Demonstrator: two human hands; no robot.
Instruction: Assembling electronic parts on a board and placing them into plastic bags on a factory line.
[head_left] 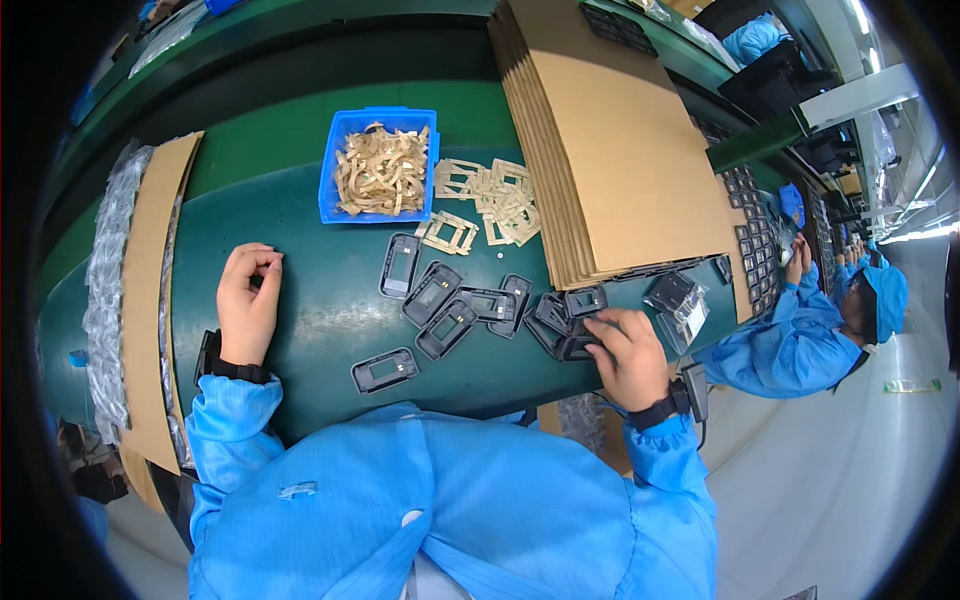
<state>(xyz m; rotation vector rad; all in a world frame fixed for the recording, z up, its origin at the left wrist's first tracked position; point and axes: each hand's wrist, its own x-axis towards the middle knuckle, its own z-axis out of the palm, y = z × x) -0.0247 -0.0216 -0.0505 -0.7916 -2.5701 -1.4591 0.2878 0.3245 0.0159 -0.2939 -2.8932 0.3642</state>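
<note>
My left hand (250,305) rests at the left of the green table. Its fingers are curled in toward the thumb, and whatever they may hold is hidden. At the right, my right hand (633,352) has its thumb and fingers on a black plastic housing (574,348) in a small cluster. Another housing with a rectangular window (585,301) lies just beyond the fingertips. Several similar housings (445,328) lie loosely overlapping between my hands. One single housing (385,370) sits apart, nearer to me.
A blue bin (328,205) full of tan curled strips stands beyond the housings, beside pale cut-out frames (505,205). A tall cardboard stack (630,160) borders the right. Clear-wrapped dark parts (680,308) lie by its near corner. Cardboard (150,300) edges the left; a co-worker (800,335) sits far right.
</note>
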